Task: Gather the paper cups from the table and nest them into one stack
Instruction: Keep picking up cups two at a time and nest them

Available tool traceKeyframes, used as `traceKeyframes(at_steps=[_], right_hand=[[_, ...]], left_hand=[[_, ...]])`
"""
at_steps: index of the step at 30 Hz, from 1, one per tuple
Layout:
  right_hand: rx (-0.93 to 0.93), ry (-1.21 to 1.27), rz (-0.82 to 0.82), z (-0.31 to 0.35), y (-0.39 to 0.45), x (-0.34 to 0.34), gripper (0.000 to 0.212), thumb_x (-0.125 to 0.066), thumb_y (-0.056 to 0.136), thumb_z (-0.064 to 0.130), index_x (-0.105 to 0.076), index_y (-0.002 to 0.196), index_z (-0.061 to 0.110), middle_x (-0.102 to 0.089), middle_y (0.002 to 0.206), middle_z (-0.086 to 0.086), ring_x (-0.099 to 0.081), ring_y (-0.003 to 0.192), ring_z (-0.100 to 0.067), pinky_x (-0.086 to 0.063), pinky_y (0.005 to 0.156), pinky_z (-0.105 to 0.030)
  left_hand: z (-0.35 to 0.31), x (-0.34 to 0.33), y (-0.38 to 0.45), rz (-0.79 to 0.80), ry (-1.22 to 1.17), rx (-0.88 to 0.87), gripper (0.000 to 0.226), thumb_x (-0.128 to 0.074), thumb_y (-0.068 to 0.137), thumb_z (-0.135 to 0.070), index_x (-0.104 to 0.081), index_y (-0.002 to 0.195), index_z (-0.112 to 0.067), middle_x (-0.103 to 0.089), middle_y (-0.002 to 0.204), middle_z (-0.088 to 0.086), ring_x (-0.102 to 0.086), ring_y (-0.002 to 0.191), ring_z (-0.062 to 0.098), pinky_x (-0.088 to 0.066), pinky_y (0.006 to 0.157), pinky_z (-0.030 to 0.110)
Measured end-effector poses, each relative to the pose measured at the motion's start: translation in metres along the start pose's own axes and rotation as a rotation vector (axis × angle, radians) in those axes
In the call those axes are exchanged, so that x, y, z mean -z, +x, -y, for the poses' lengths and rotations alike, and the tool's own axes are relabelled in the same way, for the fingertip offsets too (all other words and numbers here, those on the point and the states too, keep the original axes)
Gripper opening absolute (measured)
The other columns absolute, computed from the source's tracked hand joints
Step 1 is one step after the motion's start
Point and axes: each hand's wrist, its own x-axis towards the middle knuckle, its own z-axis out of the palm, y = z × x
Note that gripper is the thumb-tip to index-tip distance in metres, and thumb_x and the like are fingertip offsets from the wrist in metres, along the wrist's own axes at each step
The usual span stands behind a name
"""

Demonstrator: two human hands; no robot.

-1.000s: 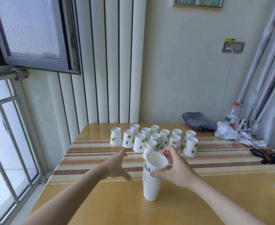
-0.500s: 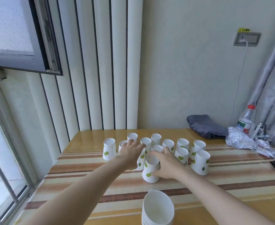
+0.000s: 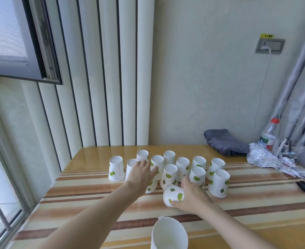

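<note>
Gripped in our right hand [image 3: 193, 196]: one leaf-printed cup [image 3: 173, 194], tilted, just beyond the upright stack [image 3: 168, 234] at the near table [image 3: 256, 203] edge. Our left hand [image 3: 140, 174], fingers spread, covers an inverted cup [image 3: 150, 186] farther from the stack. Beyond both: upturned cups [image 3: 182, 166] in rows.
</note>
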Motion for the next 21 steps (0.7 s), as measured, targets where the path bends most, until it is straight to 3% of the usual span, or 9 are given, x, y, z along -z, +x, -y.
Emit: traceKeyframes(at_steps=[4, 8, 9, 11, 14, 17, 21], right_hand=[[-0.211, 0.413, -0.045, -0.022, -0.024, 0.022, 0.058, -0.072, 0.07, 0.055, -0.043, 0.102, 0.016, -0.052, 0.092, 0.007, -0.054, 0.082, -0.013, -0.041, 0.061, -0.027], [-0.37, 1.011, -0.063, -0.041, -0.044, 0.044, 0.068, -0.08, 0.059, 0.053, -0.061, 0.106, 0.007, -0.069, 0.102, -0.008, -0.067, 0.089, -0.022, -0.056, 0.074, -0.038], [-0.364, 1.113, -0.067, -0.042, -0.052, 0.049, 0.06, -0.08, 0.065, 0.049, -0.063, 0.109, 0.01, -0.071, 0.104, -0.008, -0.067, 0.092, -0.023, -0.055, 0.073, -0.036], [-0.323, 1.297, -0.061, -0.04, -0.067, 0.057, 0.047, -0.075, 0.077, 0.039, -0.062, 0.115, 0.015, -0.071, 0.106, -0.007, -0.066, 0.09, -0.022, -0.051, 0.073, -0.033], [-0.253, 1.449, -0.052, -0.035, -0.086, 0.061, 0.063, -0.075, 0.079, 0.034, -0.045, 0.134, 0.024, -0.063, 0.118, -0.006, -0.066, 0.093, -0.023, -0.053, 0.077, -0.037], [-0.109, 1.385, -0.086, -0.019, -0.107, 0.062, 0.078, -0.076, 0.08, 0.024, -0.032, 0.141, 0.041, -0.053, 0.128, 0.002, -0.065, 0.098, -0.019, -0.057, 0.07, -0.037], [0.095, 1.213, -0.186, 0.012, -0.131, 0.063, 0.081, -0.077, 0.077, 0.013, -0.034, 0.14, 0.04, -0.054, 0.125, -0.004, -0.061, 0.105, -0.018, -0.056, 0.072, -0.031]], left_hand=[[0.004, 0.022, -0.03, -0.071, -0.315, 0.164, 0.069, -0.069, 0.083, -0.034, -0.033, 0.138, -0.013, -0.048, 0.124, 0.009, -0.049, 0.112, 0.026, -0.047, 0.076, 0.031], [0.016, 0.053, -0.075, -0.095, -0.97, 0.543, 0.059, -0.072, 0.076, -0.047, -0.042, 0.112, -0.012, -0.054, 0.096, 0.001, -0.056, 0.089, 0.023, -0.04, 0.058, 0.027], [0.017, 0.058, -0.087, -0.07, -1.173, 0.638, 0.057, -0.073, 0.076, -0.049, -0.043, 0.107, -0.012, -0.055, 0.092, -0.001, -0.058, 0.088, 0.022, -0.044, 0.06, 0.027], [0.02, 0.062, -0.108, 0.005, -1.695, 0.735, 0.058, -0.076, 0.078, -0.042, -0.05, 0.112, -0.004, -0.06, 0.095, 0.003, -0.064, 0.092, 0.023, -0.056, 0.078, 0.034], [0.021, 0.061, -0.14, 0.054, -2.34, 0.794, 0.055, -0.074, 0.083, -0.033, -0.053, 0.121, 0.0, -0.063, 0.11, 0.016, -0.066, 0.094, 0.026, -0.057, 0.088, 0.037], [0.019, 0.053, -0.169, 0.041, -2.517, 0.851, 0.056, -0.075, 0.081, -0.041, -0.056, 0.12, -0.005, -0.062, 0.116, 0.018, -0.064, 0.096, 0.03, -0.057, 0.088, 0.038], [0.012, 0.05, -0.199, 0.045, -2.47, 0.667, 0.054, -0.07, 0.084, -0.044, -0.059, 0.122, -0.007, -0.067, 0.113, 0.013, -0.063, 0.102, 0.026, -0.052, 0.098, 0.037]])
